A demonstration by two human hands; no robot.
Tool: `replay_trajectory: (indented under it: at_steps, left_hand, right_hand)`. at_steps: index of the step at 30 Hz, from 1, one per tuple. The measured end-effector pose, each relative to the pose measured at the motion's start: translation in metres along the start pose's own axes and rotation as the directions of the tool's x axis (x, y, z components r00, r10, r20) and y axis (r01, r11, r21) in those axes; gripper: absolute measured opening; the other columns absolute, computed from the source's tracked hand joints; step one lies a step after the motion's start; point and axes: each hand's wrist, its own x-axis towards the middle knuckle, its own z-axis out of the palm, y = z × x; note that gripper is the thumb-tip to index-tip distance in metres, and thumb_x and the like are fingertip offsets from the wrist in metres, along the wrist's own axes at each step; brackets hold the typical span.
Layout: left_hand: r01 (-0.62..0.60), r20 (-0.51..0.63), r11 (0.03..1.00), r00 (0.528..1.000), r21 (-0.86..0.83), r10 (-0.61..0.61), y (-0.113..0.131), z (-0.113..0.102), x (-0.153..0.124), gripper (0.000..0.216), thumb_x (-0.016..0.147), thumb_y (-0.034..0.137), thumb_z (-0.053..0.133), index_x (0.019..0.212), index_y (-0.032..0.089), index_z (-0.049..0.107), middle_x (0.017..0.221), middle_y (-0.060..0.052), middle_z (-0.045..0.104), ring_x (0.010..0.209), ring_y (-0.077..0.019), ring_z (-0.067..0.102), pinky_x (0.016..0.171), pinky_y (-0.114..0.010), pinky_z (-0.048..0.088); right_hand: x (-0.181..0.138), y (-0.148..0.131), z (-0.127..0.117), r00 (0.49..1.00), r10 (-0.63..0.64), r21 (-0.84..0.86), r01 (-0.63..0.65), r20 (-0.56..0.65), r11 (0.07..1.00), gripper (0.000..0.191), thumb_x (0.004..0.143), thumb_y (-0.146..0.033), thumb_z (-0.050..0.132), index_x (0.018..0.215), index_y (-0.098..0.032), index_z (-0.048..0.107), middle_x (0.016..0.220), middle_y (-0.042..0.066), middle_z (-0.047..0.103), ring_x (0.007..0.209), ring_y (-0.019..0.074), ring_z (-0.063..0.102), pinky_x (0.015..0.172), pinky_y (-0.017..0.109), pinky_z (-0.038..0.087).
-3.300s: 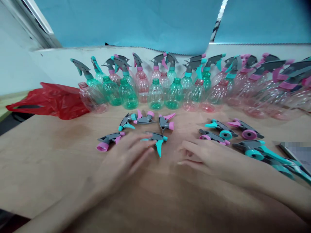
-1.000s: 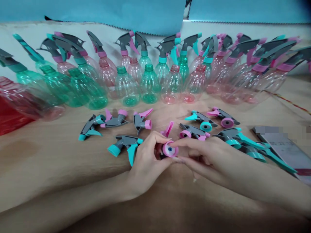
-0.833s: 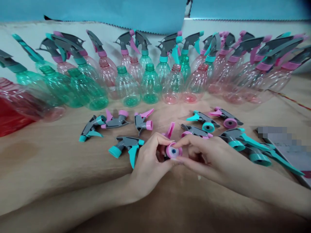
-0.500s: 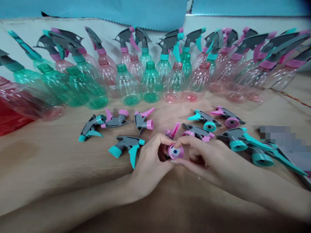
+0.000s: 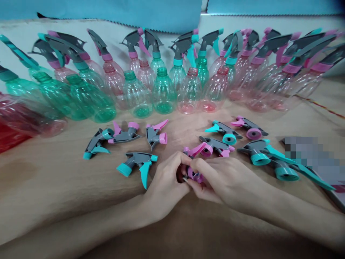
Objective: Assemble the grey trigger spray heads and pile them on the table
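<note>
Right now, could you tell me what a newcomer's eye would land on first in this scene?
Most striking is the long row of green and pink spray bottles along the back of the table. In front of it, loose trigger heads lie scattered, and at the centre the left hand and right hand together hold a pink trigger head.

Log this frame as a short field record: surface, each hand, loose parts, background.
surface: brown wooden table
left hand: grips pink-collared grey trigger sprayer head
right hand: fingers on the same head's pink collar
loose parts: teal-collared grey trigger head left of the hands; more heads to the right
background: rows of clear green and pink plastic bottles, the back ones capped
</note>
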Motion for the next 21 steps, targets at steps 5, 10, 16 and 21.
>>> replay_trajectory:
  at_steps: [5,10,16,21]
  left_hand:
    - [0.029,-0.034,0.999,0.999,-0.046,-0.030,-0.001,0.000,0.000,0.024,0.066,0.002,0.058,0.082,0.020,0.054,0.077,0.003,0.055,0.067,-0.0126,0.050,0.056,-0.025,0.039]
    - [0.002,-0.070,0.995,0.998,-0.098,-0.009,-0.001,-0.001,0.001,0.018,0.073,0.014,0.068,0.082,0.020,0.054,0.081,0.002,0.057,0.072,-0.0142,0.053,0.061,-0.027,0.042]
    - [0.004,-0.077,0.992,0.997,-0.127,-0.014,-0.005,0.001,0.001,0.029,0.070,0.027,0.078,0.085,0.021,0.055,0.082,0.000,0.058,0.076,-0.0172,0.056,0.064,-0.029,0.047]
    - [0.006,-0.086,0.992,0.996,-0.126,-0.017,-0.007,0.003,0.001,0.032,0.068,0.031,0.080,0.086,0.021,0.056,0.085,0.000,0.059,0.076,-0.0174,0.058,0.064,-0.030,0.049]
  right_hand:
    - [-0.002,0.002,0.001,0.998,0.016,0.003,-0.016,-0.059,1.000,0.023,0.092,-0.024,0.043,0.073,-0.017,0.053,0.053,0.000,0.058,0.044,0.0137,0.054,0.043,0.027,0.027]
    - [-0.002,0.003,-0.009,0.980,0.193,0.276,-0.201,0.056,0.940,0.015,0.091,-0.030,0.051,0.083,-0.018,0.052,0.060,-0.004,0.057,0.047,0.0085,0.049,0.045,0.021,0.031]
    - [0.001,0.006,-0.020,0.880,0.406,0.497,-0.473,0.245,0.727,0.014,0.086,-0.027,0.056,0.074,-0.021,0.054,0.067,-0.004,0.060,0.055,0.0084,0.053,0.049,0.020,0.037]
    - [-0.001,0.014,-0.026,0.840,0.422,0.598,-0.540,0.341,0.592,0.006,0.082,-0.025,0.061,0.085,-0.022,0.056,0.078,-0.003,0.064,0.066,0.0111,0.060,0.057,0.023,0.046]
